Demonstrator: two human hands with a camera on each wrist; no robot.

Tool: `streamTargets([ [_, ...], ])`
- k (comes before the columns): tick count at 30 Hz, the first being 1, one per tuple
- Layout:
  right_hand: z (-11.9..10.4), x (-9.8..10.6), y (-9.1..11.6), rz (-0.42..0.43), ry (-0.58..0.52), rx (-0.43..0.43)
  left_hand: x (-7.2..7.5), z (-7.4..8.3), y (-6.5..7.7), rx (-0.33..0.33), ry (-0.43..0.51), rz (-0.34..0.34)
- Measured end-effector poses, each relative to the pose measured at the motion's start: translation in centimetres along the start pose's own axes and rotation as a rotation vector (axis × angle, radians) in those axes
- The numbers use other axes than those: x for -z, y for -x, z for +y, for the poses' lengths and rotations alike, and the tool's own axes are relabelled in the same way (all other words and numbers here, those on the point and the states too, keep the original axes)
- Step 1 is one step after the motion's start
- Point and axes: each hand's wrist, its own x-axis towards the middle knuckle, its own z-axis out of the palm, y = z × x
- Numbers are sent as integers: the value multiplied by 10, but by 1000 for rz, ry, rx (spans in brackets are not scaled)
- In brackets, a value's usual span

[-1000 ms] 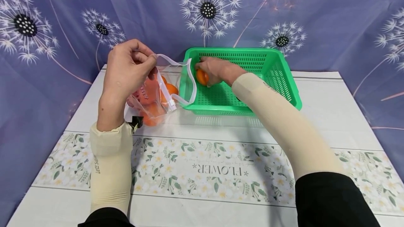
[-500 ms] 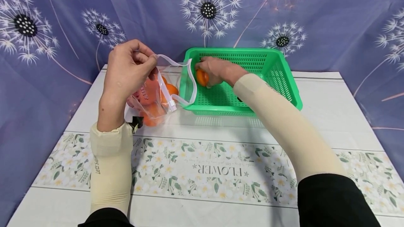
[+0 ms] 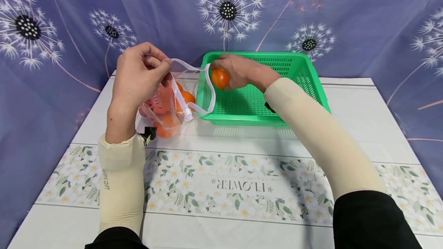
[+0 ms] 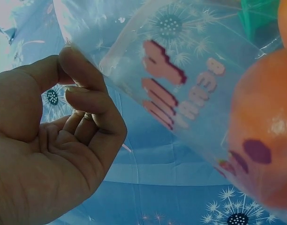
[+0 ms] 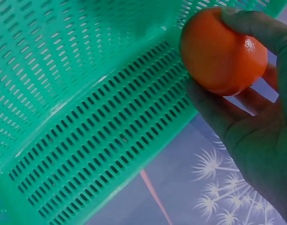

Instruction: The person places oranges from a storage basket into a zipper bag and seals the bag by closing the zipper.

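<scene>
My left hand (image 3: 136, 74) pinches the rim of a clear plastic zip bag (image 3: 188, 115), whose white-edged mouth hangs open toward the basket. Several round orange fruits (image 3: 188, 98) lie inside, seen through the film, and printed letters (image 4: 164, 65) show on the bag in the left wrist view. A green slotted basket (image 3: 256, 119) stands right of the bag. Within its left end my right hand (image 3: 238, 73) grips one smooth, shiny orange fruit (image 5: 218, 51) between thumb and fingers. In the head view this fruit is just right of the bag's mouth.
The table (image 3: 214, 231) has a white cover with a flower-printed band. A purple-blue dandelion curtain (image 3: 166, 7) hangs close behind the basket and along both sides. The basket's left rim borders the bag's opening.
My right hand has lifted the orange fruit slightly from lower in the basket, raising it toward the rim. The left hand and bag have barely moved.
</scene>
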Motion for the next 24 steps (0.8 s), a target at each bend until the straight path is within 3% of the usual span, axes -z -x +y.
streamTargets([
  [24,-9,19,33,97,-20,16,3,0,1,0,-14,-6],
])
